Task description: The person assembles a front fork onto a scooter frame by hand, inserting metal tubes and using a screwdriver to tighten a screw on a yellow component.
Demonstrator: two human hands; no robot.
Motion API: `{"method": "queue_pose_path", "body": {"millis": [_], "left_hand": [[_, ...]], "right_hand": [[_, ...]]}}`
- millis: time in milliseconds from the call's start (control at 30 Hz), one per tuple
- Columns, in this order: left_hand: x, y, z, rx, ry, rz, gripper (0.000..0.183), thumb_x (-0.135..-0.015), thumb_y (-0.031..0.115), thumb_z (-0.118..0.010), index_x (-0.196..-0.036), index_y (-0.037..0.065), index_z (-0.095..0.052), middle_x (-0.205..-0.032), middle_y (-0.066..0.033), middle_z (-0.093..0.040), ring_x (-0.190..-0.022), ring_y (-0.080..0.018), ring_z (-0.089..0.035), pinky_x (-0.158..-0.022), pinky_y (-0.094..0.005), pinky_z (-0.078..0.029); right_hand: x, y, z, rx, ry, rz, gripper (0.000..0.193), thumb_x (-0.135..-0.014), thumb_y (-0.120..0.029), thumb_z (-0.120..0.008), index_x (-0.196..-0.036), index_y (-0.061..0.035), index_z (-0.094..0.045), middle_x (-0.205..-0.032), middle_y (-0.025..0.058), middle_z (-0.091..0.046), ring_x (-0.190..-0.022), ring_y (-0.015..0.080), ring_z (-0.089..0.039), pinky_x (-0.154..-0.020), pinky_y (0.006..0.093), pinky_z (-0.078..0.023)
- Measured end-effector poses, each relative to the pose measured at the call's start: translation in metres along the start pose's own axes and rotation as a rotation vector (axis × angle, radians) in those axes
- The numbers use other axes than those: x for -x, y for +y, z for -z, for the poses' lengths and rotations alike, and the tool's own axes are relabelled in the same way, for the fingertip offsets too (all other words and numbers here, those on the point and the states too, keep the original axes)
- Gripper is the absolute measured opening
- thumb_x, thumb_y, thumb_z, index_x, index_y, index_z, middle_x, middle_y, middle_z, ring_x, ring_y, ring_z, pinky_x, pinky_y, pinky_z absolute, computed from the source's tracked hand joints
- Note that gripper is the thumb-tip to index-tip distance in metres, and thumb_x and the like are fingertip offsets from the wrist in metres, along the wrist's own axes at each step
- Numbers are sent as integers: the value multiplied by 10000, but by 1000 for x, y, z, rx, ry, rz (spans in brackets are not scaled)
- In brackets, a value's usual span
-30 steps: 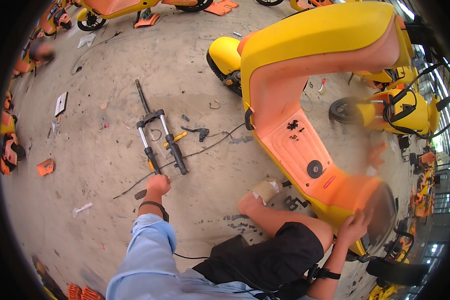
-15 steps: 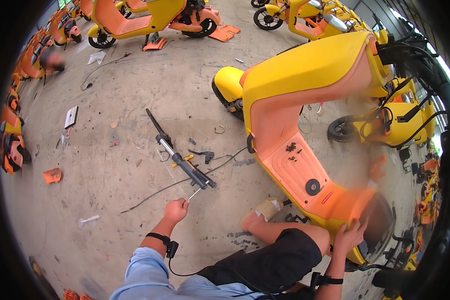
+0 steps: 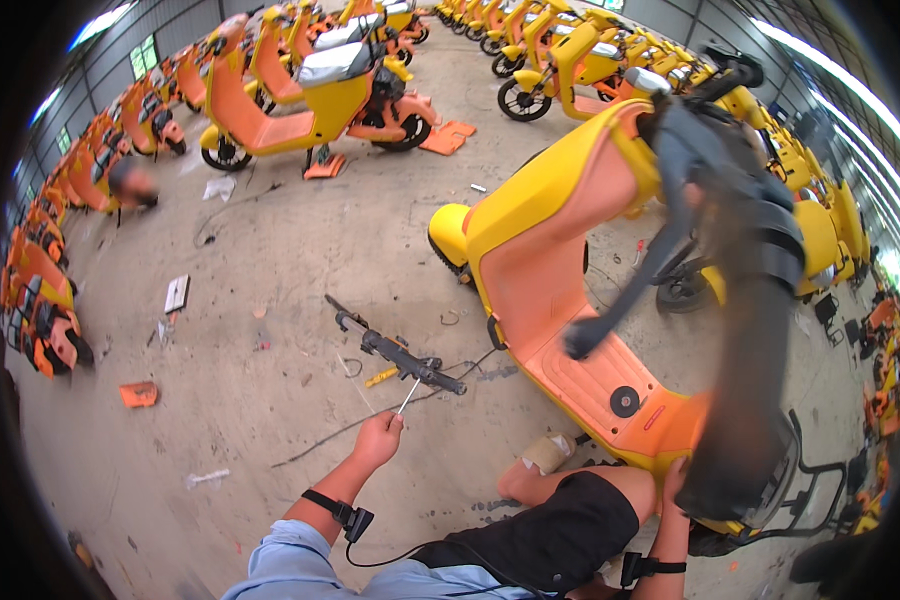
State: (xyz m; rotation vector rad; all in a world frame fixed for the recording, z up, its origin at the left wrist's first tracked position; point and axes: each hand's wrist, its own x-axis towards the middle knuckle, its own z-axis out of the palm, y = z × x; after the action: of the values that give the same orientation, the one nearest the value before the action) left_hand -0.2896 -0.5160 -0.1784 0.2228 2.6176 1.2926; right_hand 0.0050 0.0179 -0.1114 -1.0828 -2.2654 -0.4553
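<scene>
1 rod (image 3: 408, 397) in L hand (image 3: 378, 440), at blk fork (image 3: 402, 358).

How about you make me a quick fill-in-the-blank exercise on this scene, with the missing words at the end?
1. While the left hand points a thin-shafted tool toward the dark fork, the nearest scooter stands to the person's ____.
2. The right hand is beside that scooter, whose body is orange and ____.
3. The round disc on the footboard is ____.
4. The left sleeve is light ____.

Missing words: right; yellow; black; blue.
</scene>
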Motion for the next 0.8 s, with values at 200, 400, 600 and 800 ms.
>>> {"method": "queue_pose_path", "body": {"millis": [200, 400, 600, 800], "left_hand": [[-3, 63, 41, 83, 17, -30, 298, -981, 252, -546, -871, -7, -642, -685, -163, -610, -621, -269, -587, -608, -403, -464], [5, 118, 60, 214, -24, 14, 276, -990, 253, -546, -875, 21, -640, -618, 15, -497, -520, -92, -458, -482, -279, -350], [34, 200, 87, 452, -73, 132, 228, -1018, 258, -524, -888, 74, -557, -538, 81, -346, -387, -40, -297, -348, -230, -258], [51, 249, 99, 576, -101, 61, 247, -1000, 262, -546, -899, 37, -562, -561, 74, -348, -408, -34, -296, -356, -223, -268]], "right_hand": [[-30, -58, 95, -87, -76, 38, 454, -765, -183, -650, -1193, -46, -586, -1508, 249, -377, -1177, 420, -513, -1008, 504, -373], [-28, -49, 86, -176, -51, 92, 450, -762, -200, -679, -1175, -46, -589, -1478, 258, -398, -1143, 383, -520, -1022, 487, -359], [-32, -41, 86, -185, 18, 84, 394, -742, -174, -662, -1107, -37, -606, -1439, 248, -449, -1062, 346, -551, -1003, 469, -372], [-32, -38, 83, -216, 55, 70, 334, -718, -163, -665, -1031, -58, -614, -1418, 223, -483, -1018, 310, -556, -985, 441, -391]]}}
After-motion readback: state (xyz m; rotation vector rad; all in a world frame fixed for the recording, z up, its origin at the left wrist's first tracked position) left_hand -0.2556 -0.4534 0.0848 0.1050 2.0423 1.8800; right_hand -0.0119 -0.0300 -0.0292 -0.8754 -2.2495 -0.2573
